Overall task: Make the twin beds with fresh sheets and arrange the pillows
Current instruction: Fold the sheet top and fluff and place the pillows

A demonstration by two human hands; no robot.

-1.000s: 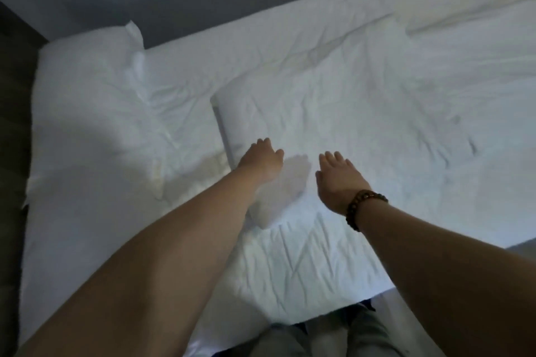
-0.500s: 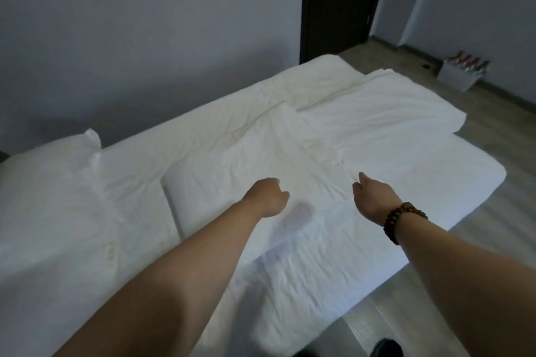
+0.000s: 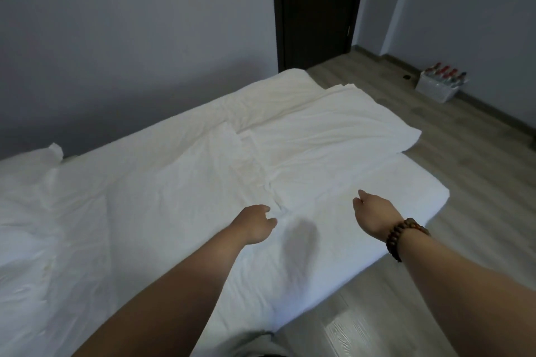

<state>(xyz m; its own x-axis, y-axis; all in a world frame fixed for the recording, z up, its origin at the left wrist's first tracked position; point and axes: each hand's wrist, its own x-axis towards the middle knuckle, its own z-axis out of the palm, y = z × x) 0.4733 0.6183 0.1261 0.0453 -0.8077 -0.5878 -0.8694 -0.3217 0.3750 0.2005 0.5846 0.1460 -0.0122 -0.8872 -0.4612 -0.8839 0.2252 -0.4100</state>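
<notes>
A low bed (image 3: 391, 229) with a white sheet runs from left to right along the wall. A white duvet (image 3: 319, 136), folded and creased, lies across its middle and right end. My left hand (image 3: 255, 224) sits on the duvet with curled fingers, and creases run from its fingertips as it pinches the fabric. My right hand (image 3: 374, 213), with a bead bracelet on the wrist, is over the duvet a little to the right; its fingers curl down out of sight. A white pillow (image 3: 26, 182) lies at the left end.
A grey wall runs behind the bed. A dark door (image 3: 313, 9) stands past the bed's far end. A pack of bottles (image 3: 441, 85) sits on the wooden floor by the right wall. Floor (image 3: 406, 313) lies open in front of the bed.
My view lifted and swung right, from looking down on the bed to seeing the door and floor. Both hands went from flat on the duvet to curled and shifted right along it.
</notes>
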